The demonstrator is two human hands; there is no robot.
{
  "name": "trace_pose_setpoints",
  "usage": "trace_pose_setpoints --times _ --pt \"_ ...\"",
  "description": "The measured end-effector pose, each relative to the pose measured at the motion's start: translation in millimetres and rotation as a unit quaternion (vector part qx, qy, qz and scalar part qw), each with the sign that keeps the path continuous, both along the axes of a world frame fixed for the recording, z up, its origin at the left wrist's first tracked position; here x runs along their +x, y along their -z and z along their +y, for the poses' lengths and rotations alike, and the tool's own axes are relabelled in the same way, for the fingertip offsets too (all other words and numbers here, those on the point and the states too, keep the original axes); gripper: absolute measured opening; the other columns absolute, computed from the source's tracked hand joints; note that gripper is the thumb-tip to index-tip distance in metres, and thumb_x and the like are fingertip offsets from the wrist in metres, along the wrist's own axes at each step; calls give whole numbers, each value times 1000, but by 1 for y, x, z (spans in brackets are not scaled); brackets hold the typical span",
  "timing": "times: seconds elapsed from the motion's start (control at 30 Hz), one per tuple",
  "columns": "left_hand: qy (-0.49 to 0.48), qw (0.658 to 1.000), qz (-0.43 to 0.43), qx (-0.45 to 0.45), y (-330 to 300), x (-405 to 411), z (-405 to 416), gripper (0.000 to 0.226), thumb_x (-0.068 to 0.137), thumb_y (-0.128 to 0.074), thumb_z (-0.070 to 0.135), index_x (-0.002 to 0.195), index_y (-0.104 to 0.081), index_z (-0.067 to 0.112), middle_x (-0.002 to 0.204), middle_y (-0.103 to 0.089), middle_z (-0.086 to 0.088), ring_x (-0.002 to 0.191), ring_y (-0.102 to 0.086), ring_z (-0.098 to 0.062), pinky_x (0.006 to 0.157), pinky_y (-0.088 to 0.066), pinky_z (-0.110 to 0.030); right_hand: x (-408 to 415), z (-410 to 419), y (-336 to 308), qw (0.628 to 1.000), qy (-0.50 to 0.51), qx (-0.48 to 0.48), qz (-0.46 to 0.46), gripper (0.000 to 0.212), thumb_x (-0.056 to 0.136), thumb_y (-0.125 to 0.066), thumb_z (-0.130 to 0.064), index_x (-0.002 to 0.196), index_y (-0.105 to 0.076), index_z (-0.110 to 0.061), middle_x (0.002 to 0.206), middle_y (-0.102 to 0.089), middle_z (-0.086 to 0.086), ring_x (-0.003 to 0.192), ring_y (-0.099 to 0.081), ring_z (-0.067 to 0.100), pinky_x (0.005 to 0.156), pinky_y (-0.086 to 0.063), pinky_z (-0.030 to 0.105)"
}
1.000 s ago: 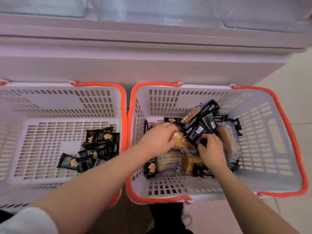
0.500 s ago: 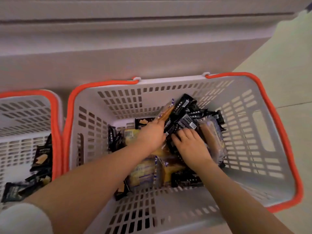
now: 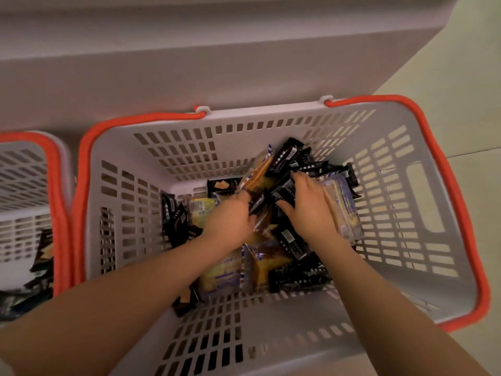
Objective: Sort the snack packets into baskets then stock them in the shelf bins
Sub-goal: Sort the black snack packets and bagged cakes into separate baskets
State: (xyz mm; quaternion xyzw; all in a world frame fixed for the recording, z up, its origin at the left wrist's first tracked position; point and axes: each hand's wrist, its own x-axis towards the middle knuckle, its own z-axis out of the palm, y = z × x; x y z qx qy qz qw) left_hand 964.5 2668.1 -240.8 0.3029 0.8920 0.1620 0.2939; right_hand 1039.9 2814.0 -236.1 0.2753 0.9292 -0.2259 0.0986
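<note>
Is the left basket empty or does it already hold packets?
Not empty: black packets lie in the left basket, only partly in view.

Grey slotted basket (image 3: 401, 213) (orange-rimmed); black, seemingly yellow packets (image 3: 298, 278).

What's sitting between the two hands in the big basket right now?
In the head view, black packets fill the gap between the left hand and right hand, with an orange packet just beyond.

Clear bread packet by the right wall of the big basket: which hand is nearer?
Right. The right hand lies against the clear bread packet, just left of it; the left hand is farther left, across the black packets.
</note>
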Motion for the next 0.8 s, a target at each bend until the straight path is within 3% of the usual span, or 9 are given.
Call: trace_pose_setpoints --times 0.07,0.13,0.27,0.4,0.53,0.6,0.73,0.8 --pt "4 999 -42 21 -4 -1 -11 37 89 -53 26 123 -47 12 100 -63 -7 76 -61 -20 62 -54 -36 -1 -1 5 999 -11 27 -29 75 88 -61 -31 147 -19 -8 152 -25 13 140 -22 28 114 -20 36" --pt "32 995 -87 40 -8 0 -17 36 88 -54 24 122 -49 14 99 -64 -5 74 -59 -17 62 -52 -31 -1 0 6 996 -21 72 -57 82 84 -65 -37 146 -20 -8 147 -30 15 136 -26 31 111 -24 39" --pt "111 986 -109 57 -9 6 -13 40 89 -53 24 127 -48 14 117 -59 -6 97 -57 -19 77 -49 -28 5 10 -6 995 -17 75 -64 68 78 -71 -39 129 -41 -7 132 -42 14 122 -41 31 98 -37 38" --pt "171 983 -34 59 -5 11 9 47 93 -48 28 137 -41 12 129 -51 -7 117 -47 -23 91 -43 -33 28 26 -26 999 37 -16 -32 51 81 -69 -27 120 -41 -10 118 -52 11 101 -55 29 76 -45 33" --pt "212 975 57 46 1 7 37 41 94 -47 32 130 -45 12 122 -50 -7 116 -45 -23 93 -39 -35 51 33 -41 990 51 -101 -80 57 82 -69 -29 127 -38 -16 107 -64 8 87 -62 26 69 -48 35" --pt "228 968 97 38 4 3 47 43 93 -49 32 131 -43 13 127 -45 -7 120 -40 -24 95 -37 -35 60 26 -43 988 25 -112 -102 69 79 -71 -32 136 -33 -22 105 -62 2 91 -61 21 71 -44 30" --pt "276 952 134 -14 7 2 61 66 88 -57 35 142 -27 10 149 -21 -13 137 -19 -28 110 -24 -39 62 7 -33 977 -30 -100 -185 52 78 -70 -40 116 -49 -10 115 -58 10 104 -56 25 79 -46 31" --pt "289 944 155 -34 6 2 67 75 86 -60 38 144 -22 8 150 -20 -14 139 -19 -29 111 -23 -39 58 3 -29 974 -40 -97 -200 53 80 -68 -41 117 -49 -8 117 -55 12 106 -55 27 86 -48 37"
